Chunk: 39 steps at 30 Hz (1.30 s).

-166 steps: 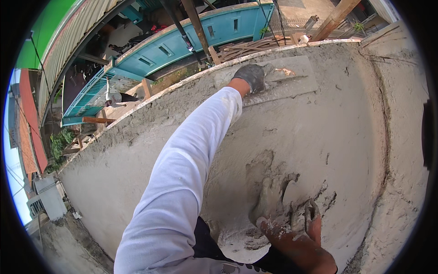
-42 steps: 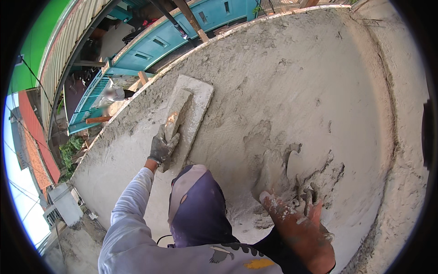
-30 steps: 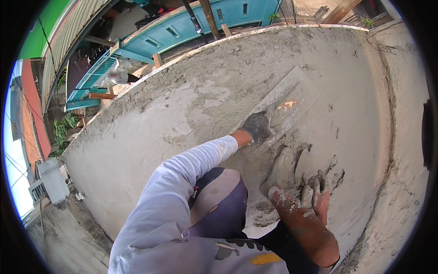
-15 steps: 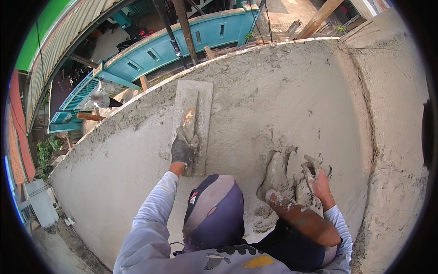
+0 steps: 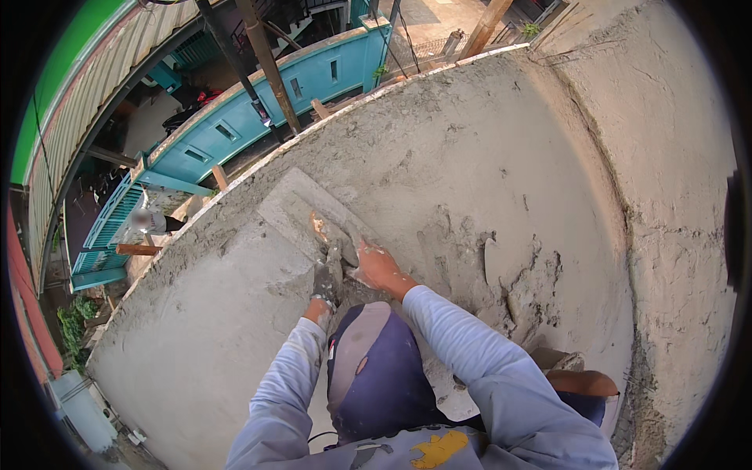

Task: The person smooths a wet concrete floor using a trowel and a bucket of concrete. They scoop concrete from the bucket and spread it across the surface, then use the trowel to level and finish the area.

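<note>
My left hand [image 5: 324, 283], in a dark mortar-caked glove, is shut on the handle of a rectangular plastering float [image 5: 301, 211]. The float lies flat on the wet grey cement surface [image 5: 439, 149]. My bare right hand [image 5: 377, 267], smeared with cement, rests beside the left hand on the float's near end, fingers against a lump of mortar there. Both pale long sleeves reach forward past the dark blue cap brim [image 5: 368, 368] at the bottom of the view.
A heap of wet mortar [image 5: 513, 278] with finger gouges lies to the right. A rough raised cement kerb [image 5: 674, 180] runs along the right. The slab's far edge [image 5: 313, 133] drops to turquoise walls, poles and a person far below.
My right hand has left the mortar heap and come over to the float. The float has shifted a little and both hands now meet at its near end.
</note>
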Tool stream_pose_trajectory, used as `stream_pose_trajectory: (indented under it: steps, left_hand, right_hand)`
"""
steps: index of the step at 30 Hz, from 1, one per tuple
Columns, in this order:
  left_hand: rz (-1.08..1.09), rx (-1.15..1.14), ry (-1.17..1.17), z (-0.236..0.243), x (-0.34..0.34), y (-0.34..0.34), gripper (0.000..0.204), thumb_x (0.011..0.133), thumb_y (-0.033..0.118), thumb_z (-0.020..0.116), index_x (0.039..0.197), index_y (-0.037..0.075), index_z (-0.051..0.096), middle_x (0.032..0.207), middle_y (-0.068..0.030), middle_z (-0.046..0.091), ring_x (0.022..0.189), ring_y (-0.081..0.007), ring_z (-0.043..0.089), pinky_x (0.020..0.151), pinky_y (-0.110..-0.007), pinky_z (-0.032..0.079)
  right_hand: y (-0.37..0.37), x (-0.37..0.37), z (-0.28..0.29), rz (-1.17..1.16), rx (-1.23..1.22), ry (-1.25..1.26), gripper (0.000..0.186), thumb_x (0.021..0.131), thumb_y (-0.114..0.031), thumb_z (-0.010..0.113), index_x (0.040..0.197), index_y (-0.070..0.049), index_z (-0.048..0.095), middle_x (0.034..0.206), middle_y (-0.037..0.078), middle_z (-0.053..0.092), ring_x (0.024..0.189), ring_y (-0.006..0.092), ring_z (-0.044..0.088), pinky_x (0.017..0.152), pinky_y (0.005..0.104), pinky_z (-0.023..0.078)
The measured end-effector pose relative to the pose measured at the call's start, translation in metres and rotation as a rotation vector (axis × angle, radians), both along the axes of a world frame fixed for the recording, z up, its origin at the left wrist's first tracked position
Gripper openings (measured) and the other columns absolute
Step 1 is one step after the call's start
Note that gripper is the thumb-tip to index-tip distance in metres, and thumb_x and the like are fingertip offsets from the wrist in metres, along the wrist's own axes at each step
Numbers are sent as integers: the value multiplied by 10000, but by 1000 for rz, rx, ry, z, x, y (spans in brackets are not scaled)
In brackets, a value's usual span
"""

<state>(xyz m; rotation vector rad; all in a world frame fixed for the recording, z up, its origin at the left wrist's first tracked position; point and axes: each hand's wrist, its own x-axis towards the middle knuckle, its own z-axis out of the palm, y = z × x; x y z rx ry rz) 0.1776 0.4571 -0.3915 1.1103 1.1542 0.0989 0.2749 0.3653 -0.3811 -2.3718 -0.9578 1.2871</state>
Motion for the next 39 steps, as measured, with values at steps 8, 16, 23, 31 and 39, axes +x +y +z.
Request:
stream_pose_trajectory:
  steps: [8,16,23,31,39]
  left_hand:
    - [-149,72,-93,-30,-67,-7,358,1006,263,492,1261,14,523,1106,-101,630,946,-151,608,828,-301,498]
    - [-578,460,0,-26,-65,-38,385,954,257,565,1272,42,541,1124,-125,648,1041,-213,608,893,-330,464]
    - [-1827,1097,-403,-26,59,-156,450,868,330,584,1245,85,564,1127,-137,635,1073,-337,581,962,-461,412]
    - [-1646,1299,-880,-125,118,-386,189,786,167,574,862,83,726,1005,-105,658,952,-290,630,905,-460,430]
    - [-1876,1334,-670,-54,124,-388,215,772,165,577,910,69,711,912,-103,675,901,-304,641,858,-438,462]
  right_hand:
    - [-16,33,-42,62,-30,-372,760,890,-308,626,1476,-34,229,1338,241,513,1253,364,488,1045,450,386]
    - [-120,230,-30,-216,-257,-653,847,880,-334,635,1519,-110,124,1278,182,580,1182,327,560,1012,428,421]
    - [-300,349,-10,-365,-447,-884,630,875,-378,615,1349,-27,395,1185,213,625,1136,363,584,964,462,452]
    - [-540,314,-77,-964,-130,-826,741,831,-390,677,1364,46,402,1219,285,576,1147,402,563,984,438,437]
    - [-519,356,-101,-724,-102,-662,623,819,-391,710,1150,102,523,1050,245,636,951,319,625,810,423,488]
